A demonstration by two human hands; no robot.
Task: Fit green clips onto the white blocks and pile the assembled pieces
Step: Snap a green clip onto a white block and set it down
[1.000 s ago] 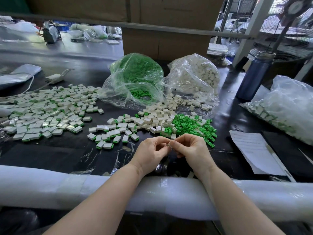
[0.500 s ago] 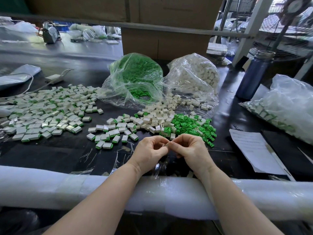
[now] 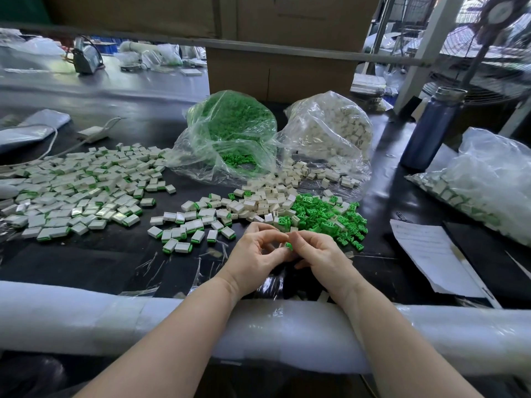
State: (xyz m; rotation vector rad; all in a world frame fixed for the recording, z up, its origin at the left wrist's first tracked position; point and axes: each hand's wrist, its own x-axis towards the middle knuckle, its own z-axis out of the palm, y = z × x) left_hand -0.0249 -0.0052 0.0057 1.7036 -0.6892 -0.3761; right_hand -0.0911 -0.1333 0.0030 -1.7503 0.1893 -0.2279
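Much of the work is judged to be done, yet a good deal is left. The largest group, a wide spread of assembled pieces [image 3: 77, 191], is laid on the tabletop [image 3: 86, 262] well to the left of the fingers, each white block showing a green edge. A smaller scatter of assembled pieces [image 3: 189, 225] is seen nearer, just left of and beyond the fingers.

Supply is far from used up. Two clear bags are set farther off beyond the fingers: a bag of green clips [image 3: 230, 130] and a bag of white blocks [image 3: 330, 133], both largely full. Loose white blocks [image 3: 267, 202] are spilled just beyond the fingers, and a heap of loose green clips [image 3: 327, 216] is lying just beyond and to the right of them.

The left hand [image 3: 253, 259] and right hand [image 3: 319, 257] are brought together above the near edge of the tabletop. A single green clip [image 3: 288, 246] is pinched between the fingertips where the hands meet; the left fingers are curled toward it. Whether a white block is held there too cannot be told. One fitting is judged to be in progress.
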